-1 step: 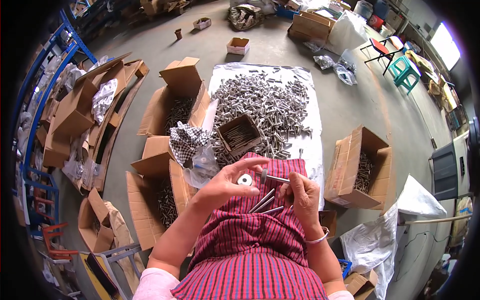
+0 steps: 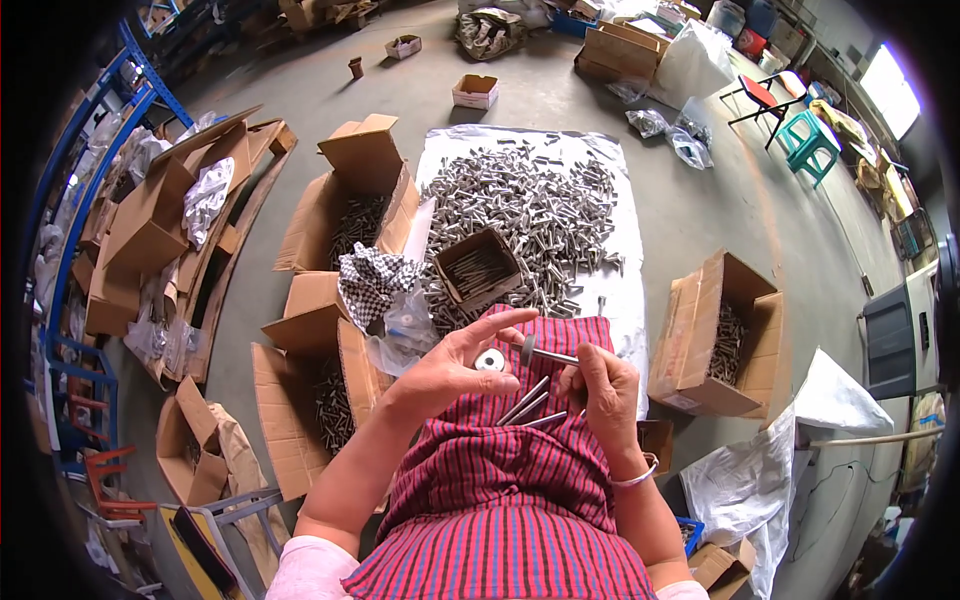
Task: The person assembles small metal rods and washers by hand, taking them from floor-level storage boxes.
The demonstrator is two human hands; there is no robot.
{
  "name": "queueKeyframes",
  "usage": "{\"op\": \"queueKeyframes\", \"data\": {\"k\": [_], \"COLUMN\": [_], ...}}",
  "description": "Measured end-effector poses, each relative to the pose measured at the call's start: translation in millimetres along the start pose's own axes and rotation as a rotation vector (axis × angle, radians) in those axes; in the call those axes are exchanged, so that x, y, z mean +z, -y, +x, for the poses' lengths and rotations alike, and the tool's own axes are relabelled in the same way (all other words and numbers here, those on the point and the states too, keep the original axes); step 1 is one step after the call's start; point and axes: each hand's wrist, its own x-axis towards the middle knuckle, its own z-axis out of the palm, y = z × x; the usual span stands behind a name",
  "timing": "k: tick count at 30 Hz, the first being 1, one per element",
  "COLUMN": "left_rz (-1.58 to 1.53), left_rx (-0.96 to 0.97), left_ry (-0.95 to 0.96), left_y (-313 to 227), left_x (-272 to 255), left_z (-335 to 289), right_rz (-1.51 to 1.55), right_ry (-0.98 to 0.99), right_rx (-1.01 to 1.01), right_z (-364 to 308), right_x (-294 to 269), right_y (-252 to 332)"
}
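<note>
Three rods (image 2: 530, 409) inside cloth (image 2: 505, 525) edges

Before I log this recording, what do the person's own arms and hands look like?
The left hand and right hand wear no gloves. A thin, silvery bangle circles the right wrist; none shows on the left. Both forearms are uncovered, and pale pink sleeves show near the picture's lower edge. I can make out no markings.
</note>
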Motion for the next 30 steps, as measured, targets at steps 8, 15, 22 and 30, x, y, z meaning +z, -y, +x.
{"op": "queueKeyframes", "data": {"k": [8, 15, 22, 30], "left_rz": [-0.053, -0.039, -0.030, -0.017], "left_rx": [0.004, -0.039, -0.126, -0.112], "left_ry": [-0.012, 0.037, 0.045, 0.027], "left_y": [0, -2, -4, 2], "left_x": [0, -1, 0, -3], "left_z": [1, 1, 0, -3], "right_rz": [-0.035, 0.000, 0.015, 0.002], "right_ry": [0.028, 0.023, 0.034, 0.028], "right_rx": [-0.023, -0.017, -0.012, 0.005], "right_z": [1, 1, 3, 0], "right_x": [-2, 0, 2, 5], "right_y": [-4, -4, -3, -4]}}
